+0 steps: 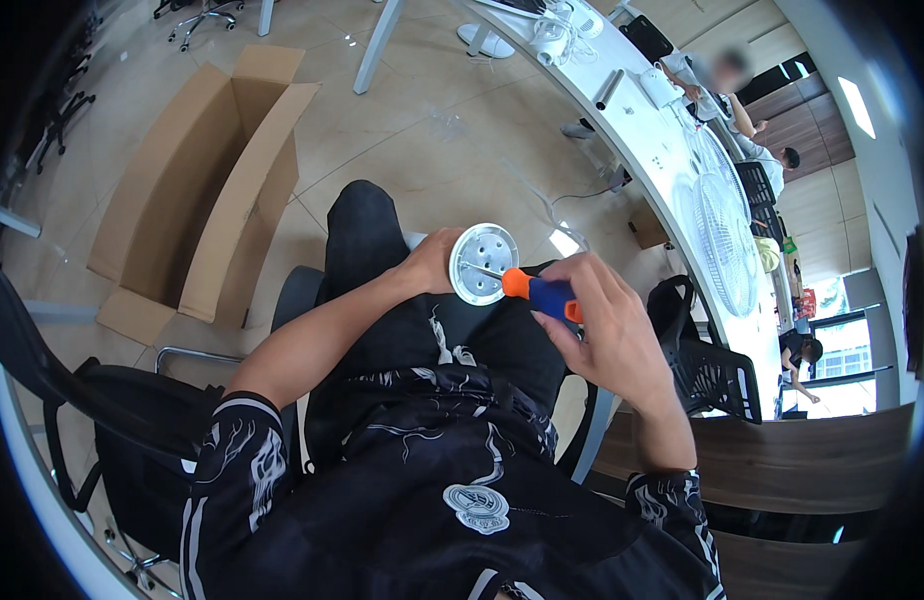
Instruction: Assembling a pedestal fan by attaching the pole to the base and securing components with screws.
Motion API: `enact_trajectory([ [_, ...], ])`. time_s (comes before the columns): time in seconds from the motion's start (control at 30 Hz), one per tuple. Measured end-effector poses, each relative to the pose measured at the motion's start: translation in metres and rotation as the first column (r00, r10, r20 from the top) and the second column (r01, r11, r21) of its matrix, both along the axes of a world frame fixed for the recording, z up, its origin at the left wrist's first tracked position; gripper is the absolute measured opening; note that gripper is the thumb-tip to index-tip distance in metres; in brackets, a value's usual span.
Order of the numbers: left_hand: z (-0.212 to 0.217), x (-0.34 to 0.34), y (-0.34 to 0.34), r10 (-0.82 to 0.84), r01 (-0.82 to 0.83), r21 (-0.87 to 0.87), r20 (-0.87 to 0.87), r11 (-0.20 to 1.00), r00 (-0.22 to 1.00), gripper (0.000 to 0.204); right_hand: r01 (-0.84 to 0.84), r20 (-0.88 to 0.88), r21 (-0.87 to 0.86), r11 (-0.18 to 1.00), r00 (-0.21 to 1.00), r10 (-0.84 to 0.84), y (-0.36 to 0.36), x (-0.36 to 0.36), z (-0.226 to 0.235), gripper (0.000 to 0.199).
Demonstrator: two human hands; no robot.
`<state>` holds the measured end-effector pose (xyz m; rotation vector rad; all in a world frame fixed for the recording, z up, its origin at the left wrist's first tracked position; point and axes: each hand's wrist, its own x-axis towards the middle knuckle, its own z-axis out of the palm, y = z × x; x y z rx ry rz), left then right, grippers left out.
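Above my lap, my left hand (434,262) is closed round the side of a round white part (471,246), whose open face with several small holes is turned up toward me. In my right hand (614,335) is a screwdriver with a blue and orange handle (548,296). Its metal shaft points left, and the tip is over or against the inside of the white part; I cannot tell whether it sits in a screw. My fingers and thumb wrap the handle's rear end.
On the floor at the left stands an open cardboard box (244,200). A long white table (642,130) curves along the right, bearing fan grilles (724,240), cables and small parts. Black chairs (717,375) stand close by on both sides. Other people are farther off at the right.
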<state>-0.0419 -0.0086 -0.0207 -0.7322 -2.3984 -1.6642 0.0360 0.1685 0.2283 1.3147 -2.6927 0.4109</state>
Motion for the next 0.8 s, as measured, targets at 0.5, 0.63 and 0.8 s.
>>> enact_trajectory([
  [0.5, -0.001, 0.002, 0.004, 0.032, -0.03, -0.019, 0.098, 0.999, 0.995, 0.041, 0.23, -0.068, 0.032, 0.973, 0.971, -0.227, 0.001, 0.004, -0.005, 0.033],
  [0.63, -0.004, 0.001, 0.005, 0.033, -0.034, 0.048, 0.034, 0.998, 0.999, 0.043, 0.008, -0.059, -0.052, 0.999, 0.998, -0.011, 0.003, -0.002, -0.006, 0.034],
  [0.8, -0.007, -0.002, 0.0, 0.047, -0.049, 0.016, 0.092, 0.999, 0.995, 0.043, 0.029, -0.016, -0.088, 0.996, 0.999, -0.03, 0.004, -0.008, -0.01, 0.032],
])
